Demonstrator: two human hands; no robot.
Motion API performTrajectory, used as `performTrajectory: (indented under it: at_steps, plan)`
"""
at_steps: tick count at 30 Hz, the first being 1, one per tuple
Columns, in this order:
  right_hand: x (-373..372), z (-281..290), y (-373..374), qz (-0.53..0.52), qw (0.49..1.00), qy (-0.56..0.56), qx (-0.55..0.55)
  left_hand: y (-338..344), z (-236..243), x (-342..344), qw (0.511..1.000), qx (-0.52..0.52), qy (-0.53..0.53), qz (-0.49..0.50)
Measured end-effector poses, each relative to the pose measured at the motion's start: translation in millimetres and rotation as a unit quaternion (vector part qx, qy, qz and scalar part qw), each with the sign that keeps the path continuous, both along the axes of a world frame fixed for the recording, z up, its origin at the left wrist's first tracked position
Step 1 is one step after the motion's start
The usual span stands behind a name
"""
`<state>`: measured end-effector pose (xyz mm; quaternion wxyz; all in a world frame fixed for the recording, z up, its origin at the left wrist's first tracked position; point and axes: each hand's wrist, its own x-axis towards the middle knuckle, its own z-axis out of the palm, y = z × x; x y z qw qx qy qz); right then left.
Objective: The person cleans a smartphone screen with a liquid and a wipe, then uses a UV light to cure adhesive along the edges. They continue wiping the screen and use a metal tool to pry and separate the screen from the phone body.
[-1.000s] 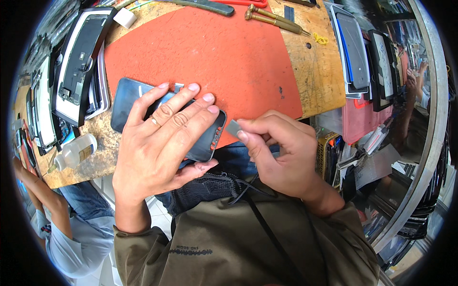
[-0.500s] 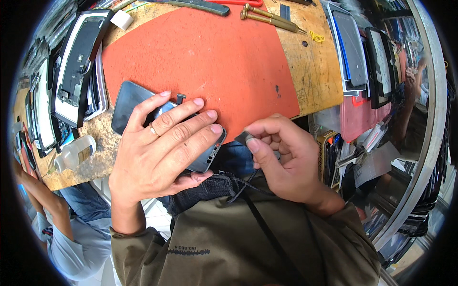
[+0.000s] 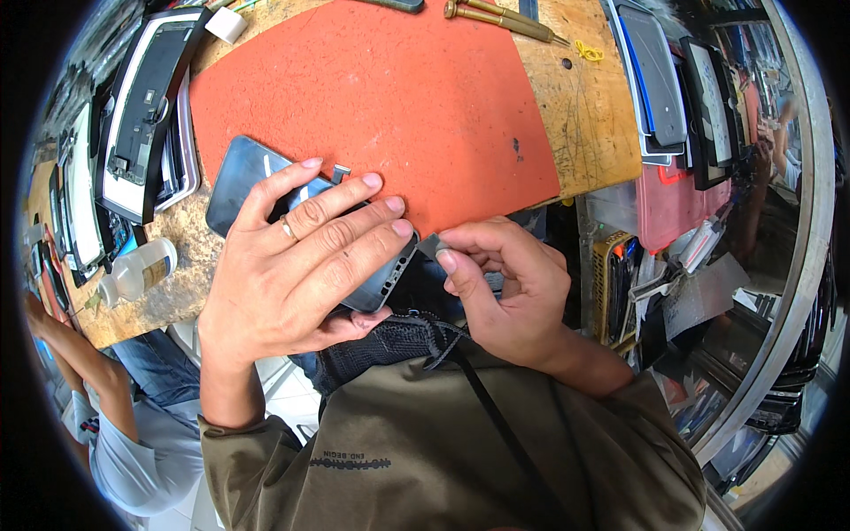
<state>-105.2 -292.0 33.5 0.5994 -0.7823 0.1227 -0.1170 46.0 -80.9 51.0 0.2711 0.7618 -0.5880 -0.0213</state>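
One phone [image 3: 241,181] was held at the near side of the red mat [image 3: 381,97], its middle hidden by the spread left hand [image 3: 297,270]. One small grey piece [image 3: 431,246], partly covered, was pinched in the right hand [image 3: 505,279]. Beyond, two brass-coloured tools [image 3: 513,23] were seen, one handle cut off.

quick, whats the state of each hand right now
Left hand: open, laid across the phone.
Right hand: closed, pinching a small dark piece.

glossy dark phone [image 3: 241,181] aslant, small grey piece [image 3: 431,247] near its right end
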Motion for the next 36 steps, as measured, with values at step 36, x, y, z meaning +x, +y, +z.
performTrajectory:
  at_steps: [36]
  plan:
    - [1.2,3.8,4.2,-0.02,0.999,0.032,0.03,3.6,-5.0,1.4,1.0,-0.002,0.007,-0.015]
